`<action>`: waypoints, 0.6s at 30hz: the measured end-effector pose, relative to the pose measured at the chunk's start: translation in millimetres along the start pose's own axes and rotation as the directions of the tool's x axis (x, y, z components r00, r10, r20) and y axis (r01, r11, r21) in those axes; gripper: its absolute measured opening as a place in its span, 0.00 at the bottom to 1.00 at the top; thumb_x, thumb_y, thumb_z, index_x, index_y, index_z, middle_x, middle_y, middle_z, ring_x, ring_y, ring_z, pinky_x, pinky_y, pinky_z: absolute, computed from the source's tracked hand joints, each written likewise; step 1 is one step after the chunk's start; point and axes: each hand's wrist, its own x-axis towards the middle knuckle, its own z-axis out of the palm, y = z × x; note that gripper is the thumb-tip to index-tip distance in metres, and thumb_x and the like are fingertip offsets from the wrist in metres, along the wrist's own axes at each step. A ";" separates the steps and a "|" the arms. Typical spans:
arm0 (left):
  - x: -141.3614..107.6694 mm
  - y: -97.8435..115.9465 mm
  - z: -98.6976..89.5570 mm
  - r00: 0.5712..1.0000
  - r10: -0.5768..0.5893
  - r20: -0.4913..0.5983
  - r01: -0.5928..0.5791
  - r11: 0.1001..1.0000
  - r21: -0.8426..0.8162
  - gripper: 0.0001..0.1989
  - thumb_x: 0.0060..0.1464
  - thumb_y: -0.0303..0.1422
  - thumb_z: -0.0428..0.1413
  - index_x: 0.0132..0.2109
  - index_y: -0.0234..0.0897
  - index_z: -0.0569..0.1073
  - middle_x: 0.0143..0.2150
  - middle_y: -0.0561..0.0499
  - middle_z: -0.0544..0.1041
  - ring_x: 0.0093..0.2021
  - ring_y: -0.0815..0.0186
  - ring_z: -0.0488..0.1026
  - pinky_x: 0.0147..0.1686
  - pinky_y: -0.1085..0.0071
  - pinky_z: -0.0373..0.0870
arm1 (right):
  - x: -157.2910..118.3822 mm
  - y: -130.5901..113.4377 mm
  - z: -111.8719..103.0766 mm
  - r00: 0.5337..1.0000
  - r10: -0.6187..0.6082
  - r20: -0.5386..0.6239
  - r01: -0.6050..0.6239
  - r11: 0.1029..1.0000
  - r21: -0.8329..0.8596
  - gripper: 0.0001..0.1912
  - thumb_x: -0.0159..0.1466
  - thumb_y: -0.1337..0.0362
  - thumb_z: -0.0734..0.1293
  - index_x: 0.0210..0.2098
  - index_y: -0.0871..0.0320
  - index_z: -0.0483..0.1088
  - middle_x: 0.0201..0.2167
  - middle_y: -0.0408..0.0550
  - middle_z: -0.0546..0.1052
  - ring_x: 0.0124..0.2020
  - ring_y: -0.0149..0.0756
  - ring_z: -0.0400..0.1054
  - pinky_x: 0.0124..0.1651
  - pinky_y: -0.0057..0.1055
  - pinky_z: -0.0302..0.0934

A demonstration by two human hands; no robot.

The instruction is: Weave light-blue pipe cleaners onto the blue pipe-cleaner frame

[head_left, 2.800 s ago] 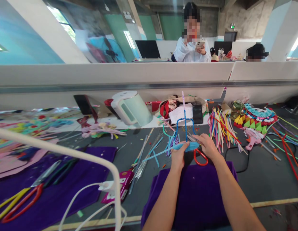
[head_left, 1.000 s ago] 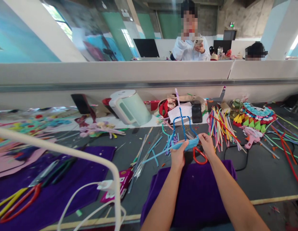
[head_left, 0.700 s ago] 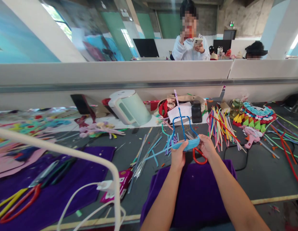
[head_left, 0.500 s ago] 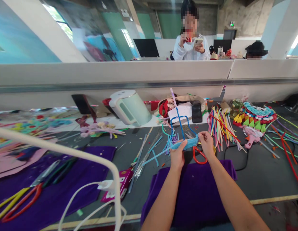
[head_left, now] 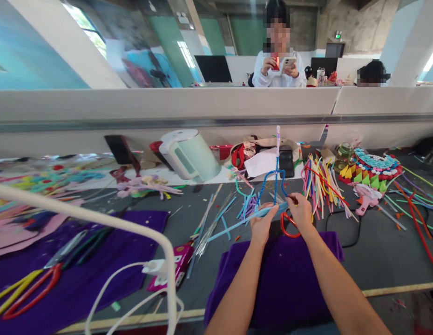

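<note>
Between my hands is a blue pipe-cleaner frame [head_left: 275, 181], an arched shape with a straight middle stem whose top is pale purple. Light blue pipe cleaners [head_left: 249, 217] run across its lower part, one long end trailing to the left. My left hand [head_left: 262, 224] pinches this band from below, thumb on top. At the frame's right leg, my right hand [head_left: 301, 213] has its fingers closed on the light blue pipe cleaner. Scissors with red handles [head_left: 289, 227] lie under the hands, partly hidden by them.
A folded purple cloth [head_left: 279, 279] lies under my forearms. Loose pipe cleaners [head_left: 317, 184] in many colours, a pink glue gun [head_left: 367, 199] and a pale green kettle [head_left: 192, 156] stand or lie around. A white bent tube [head_left: 146, 227] crosses the left foreground. Across the partition, a person holds a phone.
The frame has turned: its stem leaned left and now stands upright, further right. The light blue band looks narrower, seen more edge-on. Both hands have moved only slightly.
</note>
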 end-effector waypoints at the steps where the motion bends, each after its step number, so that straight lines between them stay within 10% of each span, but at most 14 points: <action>1: -0.7 1.9 0.6 1.000 0.002 0.004 -0.002 1.000 -0.012 0.07 0.37 0.33 0.65 0.27 0.35 0.79 0.30 0.46 0.79 0.34 0.60 0.76 0.41 0.65 0.71 | 0.5 0.9 -0.3 1.000 0.012 0.015 -0.012 1.000 0.004 0.08 0.60 0.62 0.63 0.36 0.56 0.73 0.32 0.46 0.77 0.33 0.36 0.71 0.39 0.32 0.63; 13: -0.1 -1.3 -0.3 0.991 0.083 0.109 -0.088 0.995 0.044 0.06 0.39 0.33 0.64 0.27 0.36 0.78 0.31 0.46 0.79 0.35 0.57 0.75 0.41 0.61 0.71 | 3.6 2.0 -8.8 0.994 -0.076 0.083 0.082 0.994 -0.067 0.11 0.58 0.69 0.61 0.39 0.55 0.71 0.33 0.47 0.75 0.35 0.36 0.70 0.41 0.33 0.63; 18: 5.0 -6.8 -3.4 0.994 -0.112 -0.004 0.112 0.992 -0.051 0.11 0.35 0.34 0.66 0.29 0.35 0.78 0.27 0.49 0.79 0.30 0.61 0.76 0.37 0.65 0.72 | 8.6 4.1 -9.4 0.988 0.058 0.145 -0.096 0.958 0.270 0.17 0.56 0.67 0.63 0.46 0.55 0.64 0.26 0.39 0.72 0.29 0.33 0.68 0.34 0.29 0.62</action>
